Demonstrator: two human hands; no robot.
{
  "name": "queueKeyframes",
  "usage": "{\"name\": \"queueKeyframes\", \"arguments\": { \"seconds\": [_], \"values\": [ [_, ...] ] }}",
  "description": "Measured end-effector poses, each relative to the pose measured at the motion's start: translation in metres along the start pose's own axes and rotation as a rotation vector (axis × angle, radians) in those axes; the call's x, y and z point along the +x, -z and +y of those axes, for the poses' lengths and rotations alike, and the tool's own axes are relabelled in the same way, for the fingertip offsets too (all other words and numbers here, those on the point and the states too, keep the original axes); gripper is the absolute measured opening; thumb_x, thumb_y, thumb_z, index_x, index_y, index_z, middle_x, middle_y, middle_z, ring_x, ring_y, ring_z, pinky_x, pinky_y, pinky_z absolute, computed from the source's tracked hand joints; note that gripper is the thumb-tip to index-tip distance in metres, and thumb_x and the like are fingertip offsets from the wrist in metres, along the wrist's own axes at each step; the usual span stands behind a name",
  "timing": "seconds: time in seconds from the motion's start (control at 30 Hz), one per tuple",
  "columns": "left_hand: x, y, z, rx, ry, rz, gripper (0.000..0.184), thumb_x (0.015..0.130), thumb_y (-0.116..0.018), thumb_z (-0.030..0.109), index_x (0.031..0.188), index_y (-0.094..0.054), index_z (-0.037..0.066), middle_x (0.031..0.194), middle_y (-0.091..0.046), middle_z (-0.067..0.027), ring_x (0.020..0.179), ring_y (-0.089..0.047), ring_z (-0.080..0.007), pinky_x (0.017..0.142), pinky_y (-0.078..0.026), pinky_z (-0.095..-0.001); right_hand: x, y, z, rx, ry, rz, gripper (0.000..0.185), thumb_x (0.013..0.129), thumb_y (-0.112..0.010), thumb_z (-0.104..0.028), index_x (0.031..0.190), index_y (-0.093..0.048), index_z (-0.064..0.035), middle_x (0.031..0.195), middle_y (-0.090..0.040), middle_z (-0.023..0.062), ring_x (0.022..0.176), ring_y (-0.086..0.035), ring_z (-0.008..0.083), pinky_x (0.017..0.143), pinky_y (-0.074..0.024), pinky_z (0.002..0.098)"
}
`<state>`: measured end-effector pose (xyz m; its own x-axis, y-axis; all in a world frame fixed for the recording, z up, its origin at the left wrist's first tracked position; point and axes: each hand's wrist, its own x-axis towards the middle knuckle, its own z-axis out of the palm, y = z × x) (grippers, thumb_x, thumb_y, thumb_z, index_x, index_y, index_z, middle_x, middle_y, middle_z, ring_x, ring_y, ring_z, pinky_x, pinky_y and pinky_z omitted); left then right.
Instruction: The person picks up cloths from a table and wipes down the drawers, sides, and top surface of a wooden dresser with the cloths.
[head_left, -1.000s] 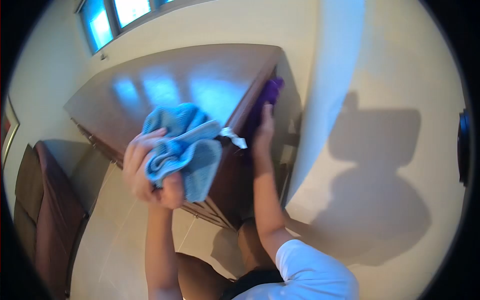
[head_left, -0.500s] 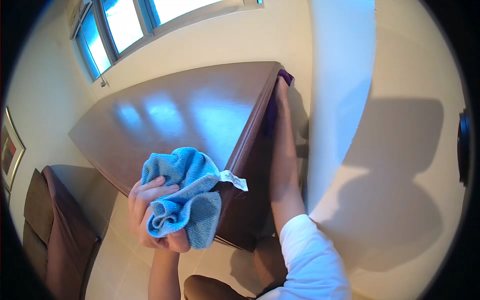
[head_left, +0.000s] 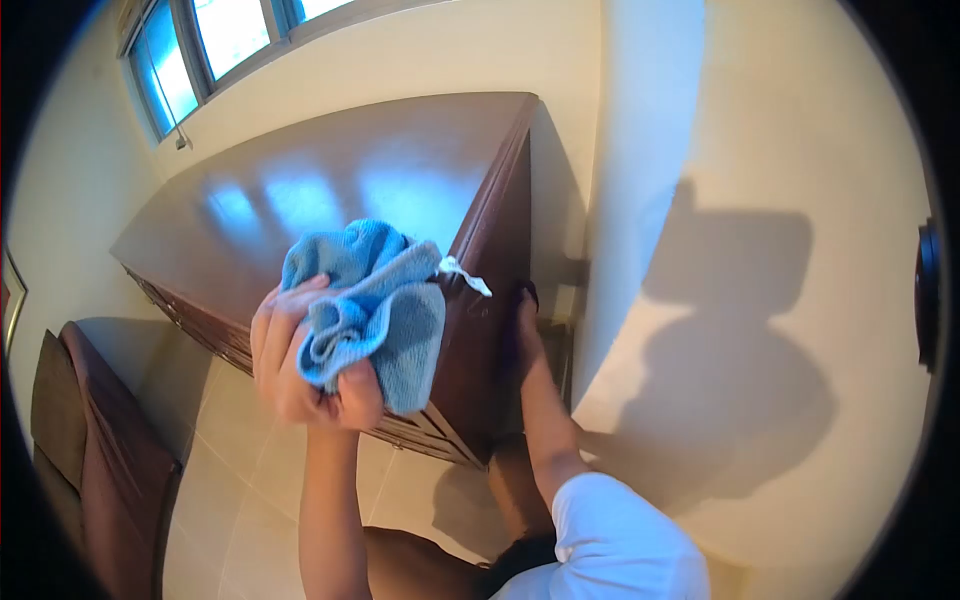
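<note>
A bunched blue cloth (head_left: pixel 395 330) with a white tag is gripped in my left hand (head_left: pixel 300 360), held up in front of the dark brown cabinet (head_left: pixel 330 170). My right hand (head_left: pixel 526 325) is low against the cabinet's right side panel, on a purple cloth (head_left: pixel 511 345) that shows only as a dark patch around the fingers. Most of the right fingers are hidden by the cloth and by shadow.
Windows (head_left: pixel 230 35) are at the upper left, above the cabinet. A brown-covered piece of furniture (head_left: pixel 115 450) stands at the left on the tiled floor (head_left: pixel 225 490). A pale wall (head_left: pixel 780 150) rises close on the right.
My right hand rose with the purple cloth to the cabinet's back top corner, then came down along the side panel. My left hand still holds the blue cloth. The view has shifted.
</note>
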<state>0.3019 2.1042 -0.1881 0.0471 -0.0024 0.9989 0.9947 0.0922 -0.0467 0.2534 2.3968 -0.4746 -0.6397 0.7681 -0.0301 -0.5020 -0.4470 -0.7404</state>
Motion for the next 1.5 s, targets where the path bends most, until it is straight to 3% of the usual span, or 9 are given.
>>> {"name": "queueKeyframes", "arguments": {
  "seconds": [0.17, 0.27, 0.43, 0.57, 0.77, 0.87, 1.2, 1.3, 1.5],
  "values": [
    [-0.017, 0.006, -0.004, 0.046, 0.031, 0.033, 0.039, 0.082, -0.051, 0.035, 0.083, -0.059, -0.002, 0.088, -0.061, -0.0174, 0.087, -0.058, -0.0345, 0.082, -0.043, -0.0455, -0.171, -0.071, -0.020, -0.015, 0.090, 0.079, 0.063, 0.094, -0.039, -0.035, 0.139, -0.018, 0.0037, 0.145, -0.022, 0.0131, 0.134, -0.019, 0.0218, 0.109, -0.0100, 0.0310],
    [-0.056, 0.013, -0.015, 0.170, 0.114, 0.129, 0.047, 0.084, -0.048, 0.033, 0.118, -0.045, 0.000, 0.129, -0.037, -0.0221, 0.122, -0.032, -0.0391, 0.101, -0.025, -0.0502, -0.242, -0.135, -0.081, -0.225, 0.381, -0.097, 0.061, 0.093, -0.039, -0.030, 0.136, -0.017, 0.0073, 0.142, -0.022, 0.0190, 0.131, -0.020, 0.0290, 0.108, -0.0109, 0.0352],
    [-0.228, -0.001, -0.007, -0.050, 0.711, 0.174, 0.062, 0.084, -0.053, 0.034, 0.132, -0.032, 0.001, 0.133, -0.031, -0.0220, 0.126, -0.027, -0.0386, 0.105, -0.017, -0.0475, -0.264, -0.159, -0.092, -0.683, 0.990, -0.342, 0.055, 0.091, -0.042, -0.015, 0.132, -0.016, 0.0118, 0.130, -0.031, 0.0233, 0.119, -0.034, 0.0312, 0.102, -0.0221, 0.0368],
    [-0.297, -0.005, 0.044, -0.331, 0.975, 0.203, 0.060, 0.081, -0.062, 0.023, 0.132, -0.035, 0.008, 0.129, -0.039, -0.0163, 0.122, -0.036, -0.0336, 0.103, -0.024, -0.0422, -0.274, -0.105, -0.046, -0.866, 0.995, -0.374, 0.040, 0.088, -0.049, -0.009, 0.118, -0.031, 0.0099, 0.106, -0.042, 0.0220, 0.095, -0.044, 0.0322, 0.090, -0.0325, 0.0406],
    [-0.189, 0.013, 0.023, 0.101, 0.448, -0.293, 0.038, 0.080, -0.055, 0.034, 0.106, -0.058, 0.006, 0.128, -0.039, -0.0207, 0.119, -0.034, -0.0436, 0.098, -0.022, -0.0568, -0.258, -0.126, -0.085, -0.987, 0.933, -0.446, 0.044, 0.090, -0.048, -0.015, 0.123, -0.028, 0.0080, 0.109, -0.043, 0.0192, 0.097, -0.045, 0.0290, 0.091, -0.0331, 0.0400],
    [-0.152, 0.015, 0.010, 0.037, 0.431, -0.175, 0.040, 0.081, -0.054, 0.036, 0.107, -0.057, 0.005, 0.128, -0.038, -0.0221, 0.121, -0.030, -0.0452, 0.099, -0.020, -0.0568, -0.263, -0.172, -0.097, -0.538, 1.030, -0.331, 0.051, 0.091, -0.045, -0.013, 0.130, -0.019, 0.0084, 0.120, -0.040, 0.0185, 0.107, -0.043, 0.0265, 0.096, -0.0305, 0.0381],
    [-0.176, 0.017, 0.024, 0.095, 0.547, -0.211, 0.045, 0.074, -0.060, 0.033, 0.112, -0.057, 0.008, 0.129, -0.040, -0.0222, 0.125, -0.023, -0.0496, 0.102, -0.005, -0.0613, -0.259, -0.077, -0.041, -0.911, 0.699, -0.378, 0.061, 0.092, -0.045, -0.022, 0.132, -0.014, 0.0116, 0.133, -0.030, 0.0245, 0.122, -0.033, 0.0305, 0.104, -0.0231, 0.0373],
    [-0.133, 0.017, 0.024, 0.032, 0.127, -0.190, 0.038, 0.074, -0.059, 0.042, 0.099, -0.063, 0.013, 0.126, -0.042, -0.0180, 0.124, -0.028, -0.0470, 0.099, -0.018, -0.0623, -0.229, -0.057, -0.045, -1.101, 1.213, -0.438, 0.065, 0.094, -0.040, -0.031, 0.134, -0.012, 0.0106, 0.136, -0.026, 0.0250, 0.126, -0.029, 0.0317, 0.106, -0.0194, 0.0378],
    [-0.132, 0.028, -0.045, 0.212, 0.289, 0.022, 0.046, 0.071, -0.062, 0.030, 0.108, -0.056, 0.003, 0.121, -0.045, -0.0217, 0.116, -0.039, -0.0462, 0.096, -0.034, -0.0493, -0.238, -0.092, -0.045, -0.759, 0.779, -0.427, 0.062, 0.093, -0.037, -0.025, 0.135, -0.008, 0.0126, 0.139, -0.021, 0.0239, 0.128, -0.024, 0.0290, 0.106, -0.0170, 0.0368]
  ]
}}
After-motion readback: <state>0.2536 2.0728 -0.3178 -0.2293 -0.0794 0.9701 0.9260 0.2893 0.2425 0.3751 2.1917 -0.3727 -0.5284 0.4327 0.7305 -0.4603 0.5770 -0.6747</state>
